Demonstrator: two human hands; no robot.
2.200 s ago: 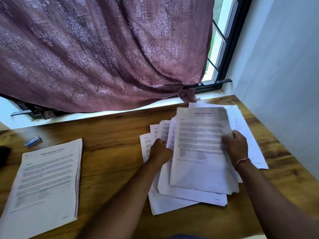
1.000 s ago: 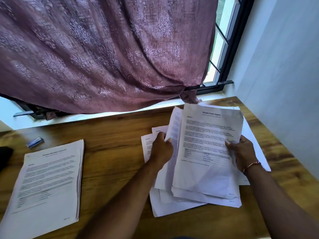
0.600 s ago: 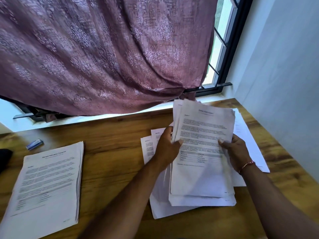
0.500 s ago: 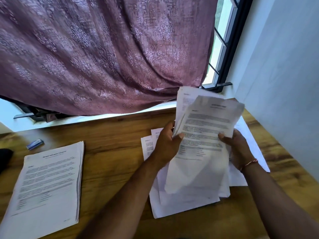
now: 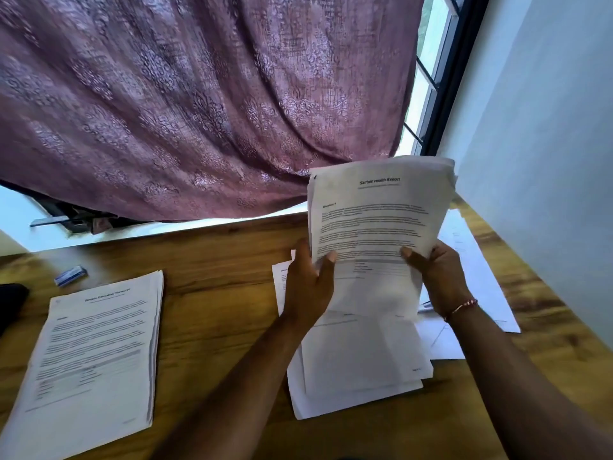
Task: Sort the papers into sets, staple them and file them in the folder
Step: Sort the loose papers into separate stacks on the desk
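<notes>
- Head view: I'm looking down on a wooden desk, and both my hands are up in front of me with a set of papers raised clear of the surface.
- My left hand is clamped on the set's left edge, thumb laid across the printed face, fingers behind.
- My right hand pinches the right edge the same way, thumb on the front; a thin bracelet sits on that wrist.
- The set stands nearly upright, tilted back a touch, and I can read the heading "Sample Health Report" on its top sheet. Its top corners fan apart slightly, so it is several sheets.
- Right under my hands a loose pile of sheets lies flat on the desk, overlapping at different angles; more white sheets spread out to the right, near the wall.
- Well apart on the left lies a neat stack with its own printed heading, too blurred for me to read surely.
- Just beyond that stack a small blue and white box lies on the wood.
- A mauve patterned curtain hangs over the window behind the desk.
</notes>
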